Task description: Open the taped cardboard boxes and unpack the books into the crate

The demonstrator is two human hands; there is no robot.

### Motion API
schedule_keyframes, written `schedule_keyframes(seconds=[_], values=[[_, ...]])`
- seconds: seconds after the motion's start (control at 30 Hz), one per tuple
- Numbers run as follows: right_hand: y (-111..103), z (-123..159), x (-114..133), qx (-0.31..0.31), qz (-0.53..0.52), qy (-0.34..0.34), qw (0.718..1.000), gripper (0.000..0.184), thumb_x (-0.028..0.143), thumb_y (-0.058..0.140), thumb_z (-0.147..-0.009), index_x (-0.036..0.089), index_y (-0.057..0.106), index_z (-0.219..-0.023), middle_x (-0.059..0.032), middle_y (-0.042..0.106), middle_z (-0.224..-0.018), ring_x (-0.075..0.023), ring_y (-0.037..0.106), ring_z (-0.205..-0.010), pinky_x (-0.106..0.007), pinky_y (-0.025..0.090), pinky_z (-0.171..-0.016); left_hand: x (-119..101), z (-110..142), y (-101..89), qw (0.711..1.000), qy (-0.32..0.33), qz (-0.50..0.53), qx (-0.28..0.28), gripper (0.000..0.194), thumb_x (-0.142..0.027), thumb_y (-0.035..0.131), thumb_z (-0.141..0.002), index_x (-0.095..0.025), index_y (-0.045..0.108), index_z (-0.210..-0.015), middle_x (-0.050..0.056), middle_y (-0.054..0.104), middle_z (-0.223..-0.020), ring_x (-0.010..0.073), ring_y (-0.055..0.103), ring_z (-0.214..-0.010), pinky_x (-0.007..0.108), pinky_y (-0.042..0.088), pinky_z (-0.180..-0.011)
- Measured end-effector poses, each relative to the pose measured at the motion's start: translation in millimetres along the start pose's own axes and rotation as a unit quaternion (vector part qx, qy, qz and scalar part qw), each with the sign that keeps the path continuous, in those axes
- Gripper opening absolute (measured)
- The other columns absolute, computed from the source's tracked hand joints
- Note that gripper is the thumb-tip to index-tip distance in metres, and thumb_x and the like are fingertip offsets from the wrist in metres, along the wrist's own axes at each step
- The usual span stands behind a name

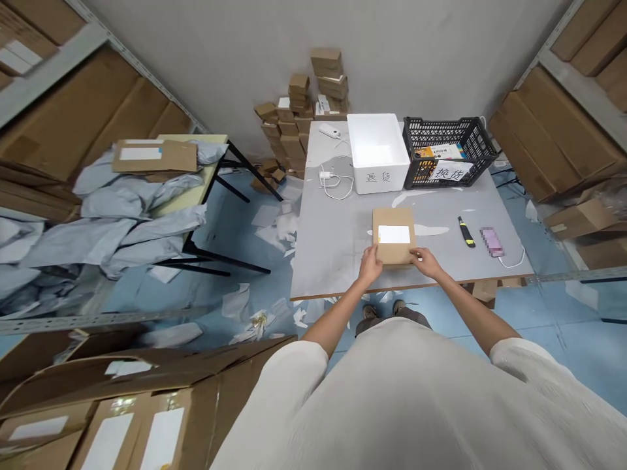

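A brown cardboard box (pixel 393 256) with a white label (pixel 394 234) on top rests near the front edge of the grey table (pixel 333 248). My left hand (pixel 371 264) grips its near left corner, fingers curled against the side. At the near right corner, my right hand (pixel 425 261) pinches the box between thumb and fingers. A black and yellow utility knife (pixel 466 232) lies to the right of the box. Beyond the knife is a pink, blurred-out device (pixel 491 242) with a white cable.
A white foam bin (pixel 381 179) and a black plastic crate (pixel 449 176) holding packets stand at the table's back. Small boxes (pixel 294 134) are stacked against the wall. Grey mailing bags (pixel 122 202) cover the left side table. Paper scraps (pixel 284 222) litter the blue floor.
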State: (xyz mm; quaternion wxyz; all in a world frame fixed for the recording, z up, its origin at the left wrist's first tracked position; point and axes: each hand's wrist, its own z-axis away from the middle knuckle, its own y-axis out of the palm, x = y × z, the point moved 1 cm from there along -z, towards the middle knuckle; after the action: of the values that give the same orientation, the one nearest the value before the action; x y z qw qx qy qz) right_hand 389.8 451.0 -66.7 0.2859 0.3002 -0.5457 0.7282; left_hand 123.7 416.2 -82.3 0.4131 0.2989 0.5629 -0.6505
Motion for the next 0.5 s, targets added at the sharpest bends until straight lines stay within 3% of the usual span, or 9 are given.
schedule_keyframes(seconds=[0.13, 0.3, 0.4, 0.5], values=[[-5.0, -12.6, 5.1, -0.015, 0.019, -0.011, 1.000, 0.029, 0.028, 0.067, -0.083, 0.025, 0.080, -0.109, -0.0115, 0.070, -0.129, -0.0319, 0.068, -0.131, -0.054, 0.051, -0.125, -1.0, -1.5, -0.1, 1.000, 0.000, 0.007, -0.006, 0.077, -0.009, 0.066, -0.083, -0.022, 0.058, -0.159, 0.018, 0.058, -0.160, 0.0357, 0.054, -0.156, 0.054, 0.041, -0.135], [-3.7, -51.0, 37.9, -0.008, 0.031, -0.111, 0.993, 0.031, 0.031, 0.064, -0.087, 0.025, 0.079, -0.114, -0.0129, 0.066, -0.136, -0.0338, 0.058, -0.145, -0.056, 0.044, -0.130, -3.2, -4.7, -8.5, 0.998, -0.001, 0.003, -0.068, 0.073, -0.009, 0.065, -0.086, -0.021, 0.058, -0.158, 0.019, 0.054, -0.164, 0.0360, 0.048, -0.161, 0.055, 0.037, -0.137], [13.9, -79.1, 66.8, 0.059, 0.025, -0.177, 0.982, 0.032, 0.034, 0.063, -0.091, 0.026, 0.078, -0.118, -0.0131, 0.065, -0.139, -0.0344, 0.058, -0.145, -0.057, 0.047, -0.126, 3.0, 6.5, -23.0, 0.991, -0.028, 0.010, -0.134, 0.070, -0.011, 0.064, -0.090, -0.020, 0.057, -0.159, 0.019, 0.053, -0.166, 0.0353, 0.046, -0.163, 0.055, 0.035, -0.138], [48.8, -98.5, 96.9, 0.140, 0.013, -0.244, 0.960, 0.032, 0.034, 0.062, -0.092, 0.025, 0.078, -0.118, -0.0141, 0.066, -0.139, -0.0349, 0.059, -0.142, -0.057, 0.049, -0.123, 15.3, 33.8, -42.8, 0.974, -0.077, 0.017, -0.210, 0.068, -0.012, 0.064, -0.092, -0.021, 0.056, -0.159, 0.018, 0.052, -0.167, 0.0344, 0.046, -0.163, 0.055, 0.035, -0.139]])
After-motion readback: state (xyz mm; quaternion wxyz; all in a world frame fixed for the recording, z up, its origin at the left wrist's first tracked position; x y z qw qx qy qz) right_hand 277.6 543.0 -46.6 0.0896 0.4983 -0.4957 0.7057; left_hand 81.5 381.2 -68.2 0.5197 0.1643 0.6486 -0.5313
